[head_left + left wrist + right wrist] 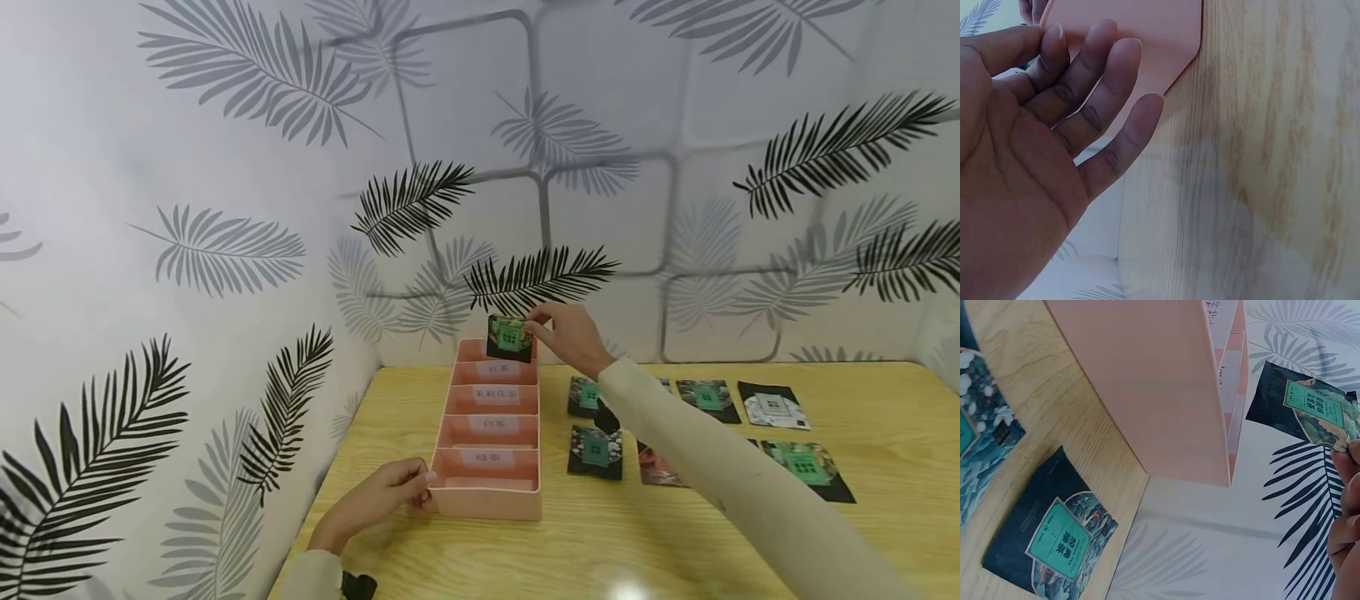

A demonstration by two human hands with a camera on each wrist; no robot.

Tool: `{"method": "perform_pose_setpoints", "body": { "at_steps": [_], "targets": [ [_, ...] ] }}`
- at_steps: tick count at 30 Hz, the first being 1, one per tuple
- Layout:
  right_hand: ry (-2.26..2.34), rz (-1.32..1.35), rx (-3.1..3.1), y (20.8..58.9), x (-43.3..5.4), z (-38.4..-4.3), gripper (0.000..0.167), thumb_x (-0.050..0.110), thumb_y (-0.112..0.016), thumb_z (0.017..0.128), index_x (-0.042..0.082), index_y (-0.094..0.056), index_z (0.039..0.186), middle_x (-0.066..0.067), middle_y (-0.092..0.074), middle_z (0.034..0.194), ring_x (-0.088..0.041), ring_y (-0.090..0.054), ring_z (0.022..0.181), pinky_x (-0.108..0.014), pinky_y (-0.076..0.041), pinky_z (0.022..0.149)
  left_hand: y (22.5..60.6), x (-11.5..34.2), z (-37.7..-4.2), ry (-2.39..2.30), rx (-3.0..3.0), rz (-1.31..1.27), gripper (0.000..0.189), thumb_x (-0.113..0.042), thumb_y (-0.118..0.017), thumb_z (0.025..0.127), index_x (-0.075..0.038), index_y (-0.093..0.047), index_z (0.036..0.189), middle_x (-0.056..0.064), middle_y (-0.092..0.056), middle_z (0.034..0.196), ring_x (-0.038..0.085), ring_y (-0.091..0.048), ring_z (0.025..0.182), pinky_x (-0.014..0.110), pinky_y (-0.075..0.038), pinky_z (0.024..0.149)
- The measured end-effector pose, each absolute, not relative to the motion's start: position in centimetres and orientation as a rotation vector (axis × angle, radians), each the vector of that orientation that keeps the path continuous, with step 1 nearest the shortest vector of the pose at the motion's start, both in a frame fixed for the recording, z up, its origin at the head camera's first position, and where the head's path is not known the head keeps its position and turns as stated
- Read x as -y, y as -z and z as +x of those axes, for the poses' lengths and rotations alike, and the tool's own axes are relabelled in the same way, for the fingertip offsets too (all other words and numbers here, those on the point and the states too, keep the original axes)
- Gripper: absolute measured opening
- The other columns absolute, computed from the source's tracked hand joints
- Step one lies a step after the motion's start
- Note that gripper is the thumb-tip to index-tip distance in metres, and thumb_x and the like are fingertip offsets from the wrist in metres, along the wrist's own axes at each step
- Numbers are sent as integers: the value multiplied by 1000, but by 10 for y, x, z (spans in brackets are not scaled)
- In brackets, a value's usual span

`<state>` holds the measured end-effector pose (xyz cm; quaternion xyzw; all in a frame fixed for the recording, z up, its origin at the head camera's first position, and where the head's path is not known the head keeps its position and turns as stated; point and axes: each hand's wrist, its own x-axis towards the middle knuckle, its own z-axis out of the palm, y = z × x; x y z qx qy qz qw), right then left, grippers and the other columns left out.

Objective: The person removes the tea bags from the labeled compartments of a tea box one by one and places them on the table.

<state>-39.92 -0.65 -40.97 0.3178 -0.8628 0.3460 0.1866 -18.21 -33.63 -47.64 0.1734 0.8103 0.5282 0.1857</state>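
A long pink divided box point(487, 502) with white labels on its partitions stands on the table. At its near left corner, my left hand point(390, 493) pinches the rim between thumb and fingers; in the left wrist view the other fingers of that left hand point(1079, 119) lie loosely bent beside the wall. My right hand point(572, 335) pinches the edge of a dark tea sachet point(510, 337) with a green label, held up over the farthest compartment. The right wrist view shows this sachet point(1304, 406) above the rim, apart from the box.
Right of the box, several more sachets lie flat in two rows on the wooden table point(600, 542), among them a dark one point(595, 452), a white one point(774, 405) and a green one point(806, 468). My right sleeve point(720, 467) covers some. A leaf-patterned wall point(615, 217) stands behind.
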Motion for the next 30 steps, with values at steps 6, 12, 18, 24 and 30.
{"method": "perform_pose_setpoints", "body": {
  "at_steps": [6,12,18,24,30],
  "targets": [
    [-1008,899,2407,410,-6,-394,16,23,-70,101,10,-77,109,-2,-76,97,-15,-65,75,-40,-53,72,474,335,-184,-1486,-2281,515,36,-29,-47,112,1,-58,97,25,-69,100,37,-69,94,49,-58,85],
    [-1012,880,2427,411,-18,-389,17,24,-68,103,11,-74,113,-1,-75,98,-11,-59,71,-35,-49,67,475,333,-184,-1497,-2262,510,36,-28,-48,112,3,-58,97,28,-68,101,39,-69,96,46,-59,85],
    [-1017,906,2404,407,-26,-382,14,22,-69,102,12,-73,111,0,-75,97,-12,-59,70,-36,-49,67,476,334,-184,-1493,-2279,512,36,-28,-47,112,3,-58,98,29,-66,100,40,-68,94,42,-59,84],
    [-1036,904,2404,408,-35,-373,11,20,-70,102,12,-74,107,0,-75,96,-12,-60,72,-36,-50,68,476,335,-184,-1493,-2265,522,36,-30,-46,112,2,-58,99,29,-66,101,39,-68,94,43,-58,84],
    [-1033,912,2390,412,-42,-368,14,22,-69,102,11,-73,111,0,-75,97,-11,-57,68,-35,-48,65,475,333,-182,-1495,-2268,524,35,-28,-47,112,3,-57,101,24,-67,100,32,-69,93,45,-58,85]
  ]
}}
